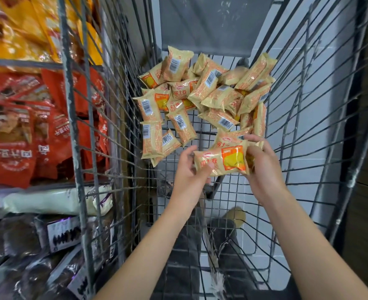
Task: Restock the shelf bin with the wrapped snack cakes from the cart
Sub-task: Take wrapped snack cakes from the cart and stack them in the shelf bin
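Gathering step: the right hand [263,167] grips cakes [222,161], fingers curled round them; the left hand [189,169] steadies them, fingers loosely curled. Next: carry them from the cart [308,105] to the shelf [23,63].

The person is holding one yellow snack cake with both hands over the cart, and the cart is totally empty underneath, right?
Not quite. Both the left hand and right hand do hold a yellow wrapped snack cake, but the wire cart is not empty: the head view shows a pile of wrapped snack cakes lying on its floor.
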